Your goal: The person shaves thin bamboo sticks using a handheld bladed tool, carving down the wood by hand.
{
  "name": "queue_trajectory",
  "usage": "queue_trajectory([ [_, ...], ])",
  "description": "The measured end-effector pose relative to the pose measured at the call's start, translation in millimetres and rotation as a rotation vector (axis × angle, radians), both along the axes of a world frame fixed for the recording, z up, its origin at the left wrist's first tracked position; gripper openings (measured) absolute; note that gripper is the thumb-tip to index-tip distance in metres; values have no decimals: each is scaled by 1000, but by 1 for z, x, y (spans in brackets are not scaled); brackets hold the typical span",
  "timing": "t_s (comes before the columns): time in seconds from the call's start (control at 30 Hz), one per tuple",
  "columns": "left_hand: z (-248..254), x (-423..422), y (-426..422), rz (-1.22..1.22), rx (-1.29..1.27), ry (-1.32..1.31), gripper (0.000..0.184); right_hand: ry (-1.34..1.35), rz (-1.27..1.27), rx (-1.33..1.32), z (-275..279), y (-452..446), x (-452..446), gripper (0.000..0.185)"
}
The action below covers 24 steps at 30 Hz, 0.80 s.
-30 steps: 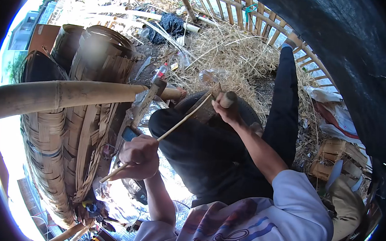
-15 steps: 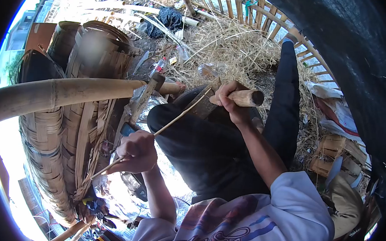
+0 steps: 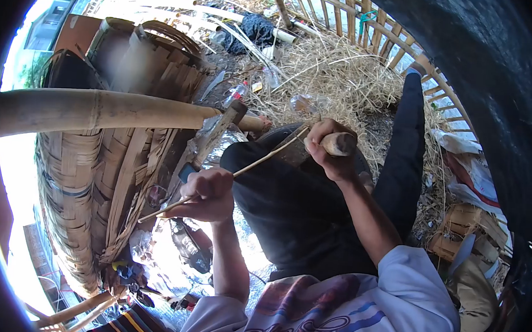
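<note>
My left hand (image 3: 208,196) is closed round a thin bamboo strip (image 3: 260,160), whose lower end sticks out at the left past the fingers. The strip slants up to the right, and its far end lies close by my right hand (image 3: 330,147). That hand is wrapped round a thick wooden handle (image 3: 340,144) with its butt turned toward the camera. Most of the tool beyond the handle is hidden behind the fingers and my leg. Beside my left hand, a hammer-like tool (image 3: 218,134) leans near the bamboo pole.
A thick bamboo pole (image 3: 99,109) crosses the left side above rolled woven bamboo sheets (image 3: 73,184). Dry straw (image 3: 338,73) covers the ground ahead, below a slatted fence (image 3: 383,36). A dark tarp (image 3: 468,50) hangs at the right.
The scene has shifted slightly in view. The wooden handle, seen side-on half a second ago, is turned more toward the camera. Both hands keep their hold.
</note>
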State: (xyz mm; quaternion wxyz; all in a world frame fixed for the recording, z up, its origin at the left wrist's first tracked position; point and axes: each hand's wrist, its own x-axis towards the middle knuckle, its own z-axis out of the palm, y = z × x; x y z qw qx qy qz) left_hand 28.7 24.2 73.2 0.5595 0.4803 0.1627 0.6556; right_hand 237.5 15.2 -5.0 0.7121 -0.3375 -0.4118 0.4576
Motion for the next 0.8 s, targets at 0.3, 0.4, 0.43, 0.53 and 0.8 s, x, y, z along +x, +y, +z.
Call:
queue_trajectory([
  [0.3, -5, -9, -4, 24, 31, 83, 60, -128, 53, 30, -33, 4, -12, 12],
  [0.4, -4, -9, -6, 130, -36, 102, 46, -97, 74, -18, -30, -3, -8, 12],
  [0.43, -5, -10, -9, 134, -48, 103, 46, 23, 91, 2, -21, -5, -4, 12],
  [0.53, -2, -10, -4, 109, -36, 146, 47, 178, 108, 14, -26, -2, -1, 11],
  [0.8, -16, -37, -12, 207, -120, 100, 42, 207, 89, -93, -37, 2, 8, 13],
])
